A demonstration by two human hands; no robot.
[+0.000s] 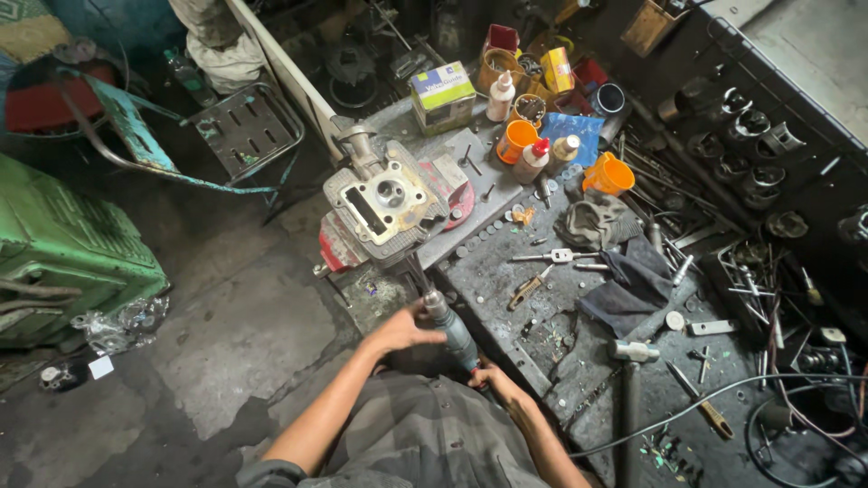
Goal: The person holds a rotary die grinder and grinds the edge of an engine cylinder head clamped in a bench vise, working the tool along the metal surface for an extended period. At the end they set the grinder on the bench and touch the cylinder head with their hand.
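Midway — both hands, left [400,330] and right [486,372], closed around grinder [449,327], bit up inside clamped cylinder head [384,203] — port work unfinished

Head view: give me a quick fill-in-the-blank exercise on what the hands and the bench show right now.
1. Both hands, left hand and right hand, grip a handheld power ____.
2. The engine cylinder head sits clamped in a ____ bench vise.
3. The two plastic cups on the workbench are ____.
4. The hammer lies to the person's ____.

Missing words: tool; red; orange; right
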